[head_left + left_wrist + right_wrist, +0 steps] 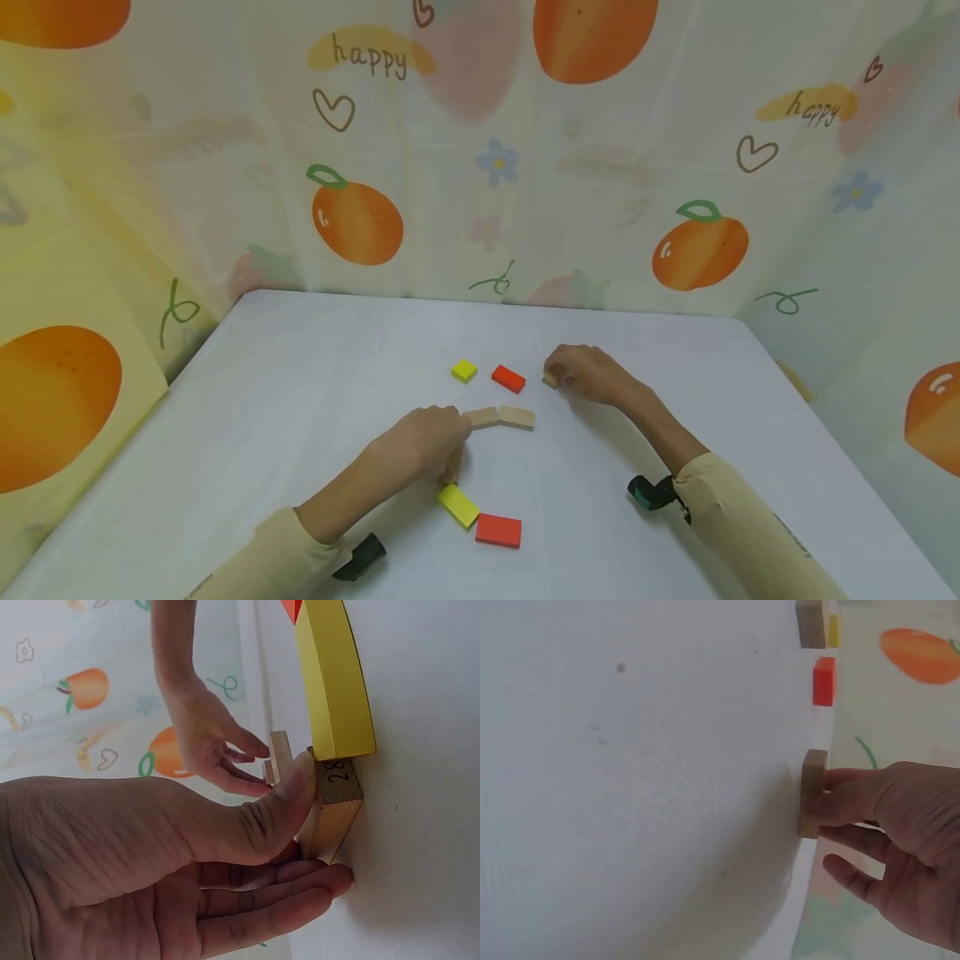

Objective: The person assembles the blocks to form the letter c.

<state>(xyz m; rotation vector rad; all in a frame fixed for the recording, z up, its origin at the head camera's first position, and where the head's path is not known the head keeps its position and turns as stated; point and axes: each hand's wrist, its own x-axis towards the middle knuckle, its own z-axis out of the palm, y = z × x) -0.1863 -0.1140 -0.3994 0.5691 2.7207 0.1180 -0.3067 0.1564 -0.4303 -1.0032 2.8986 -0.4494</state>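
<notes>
My left hand pinches a plain wooden block, its end printed with "28", between thumb and fingers. That end meets a yellow block lying flat on the near side. A red block adjoins the yellow one. Beyond my left fingers, two wooden blocks, one beside the other, lie end to end at a slight angle. Farther right, my right hand grips another plain wooden block at the table surface. Left of it lies a second red block.
A smaller yellow block sits at the far middle of the white table. Behind the table hangs a fruit-patterned cloth. Dark wrist cameras, left and right, stick out beneath the sleeves.
</notes>
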